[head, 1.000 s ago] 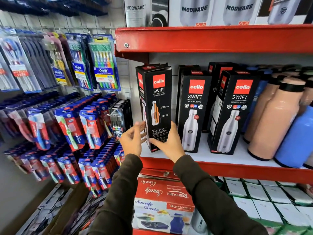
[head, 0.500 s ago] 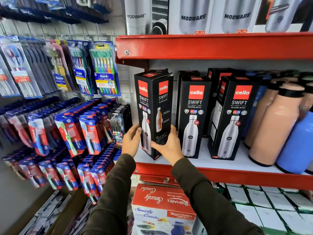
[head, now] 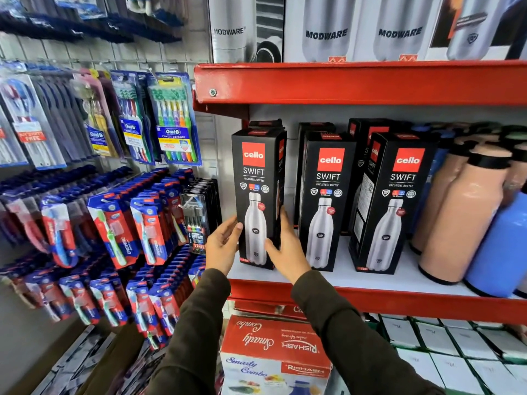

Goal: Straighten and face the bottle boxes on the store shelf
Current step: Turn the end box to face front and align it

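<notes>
Left hand, fingers nearly straight, presses the left face of the leftmost bottle box at its 8 o'clock; right hand, at 4 o'clock, clasps it, thumb across the front, fingers along the side; box upright, logo forward, at the shelf's 9 o'clock end; boxes behind it mostly hidden.

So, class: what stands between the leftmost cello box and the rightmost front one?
The middle cello box, upright, front facing out, stands between the leftmost cello box and the rightmost cello box; the head view shows it.
</notes>
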Motion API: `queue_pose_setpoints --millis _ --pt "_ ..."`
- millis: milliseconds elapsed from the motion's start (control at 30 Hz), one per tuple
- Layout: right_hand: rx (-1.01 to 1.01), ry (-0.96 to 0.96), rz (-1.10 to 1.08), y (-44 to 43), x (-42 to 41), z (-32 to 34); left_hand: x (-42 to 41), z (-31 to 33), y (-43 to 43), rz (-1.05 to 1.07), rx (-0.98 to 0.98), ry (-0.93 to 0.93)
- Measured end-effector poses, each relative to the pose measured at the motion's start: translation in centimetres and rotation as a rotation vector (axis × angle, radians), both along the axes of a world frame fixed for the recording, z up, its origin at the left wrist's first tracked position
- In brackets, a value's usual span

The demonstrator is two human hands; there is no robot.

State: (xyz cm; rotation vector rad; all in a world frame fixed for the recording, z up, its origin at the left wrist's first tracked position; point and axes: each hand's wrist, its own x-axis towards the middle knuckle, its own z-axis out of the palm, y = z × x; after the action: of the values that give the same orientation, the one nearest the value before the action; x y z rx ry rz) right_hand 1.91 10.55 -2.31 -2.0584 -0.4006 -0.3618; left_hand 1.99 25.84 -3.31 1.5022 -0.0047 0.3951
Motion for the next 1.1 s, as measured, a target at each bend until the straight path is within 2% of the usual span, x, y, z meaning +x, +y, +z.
queue_pose_setpoints --millis 167,467,1100 --pt "-0.001 -0.015 -0.040 0.2 0.4 -0.4 -0.2 -0.3 -0.7 0.029 -0.027 -0.019" --pt "0.148 0.010 -0.194 0.8 0.5 -1.8 -0.7 -0.1 -1.4 0.034 -0.019 -0.023" --pt "0.302 0.039 -0.075 -0.3 -3.7 -2.0 -4.1 -0.8 -1.4 0.061 -0.042 -0.027"
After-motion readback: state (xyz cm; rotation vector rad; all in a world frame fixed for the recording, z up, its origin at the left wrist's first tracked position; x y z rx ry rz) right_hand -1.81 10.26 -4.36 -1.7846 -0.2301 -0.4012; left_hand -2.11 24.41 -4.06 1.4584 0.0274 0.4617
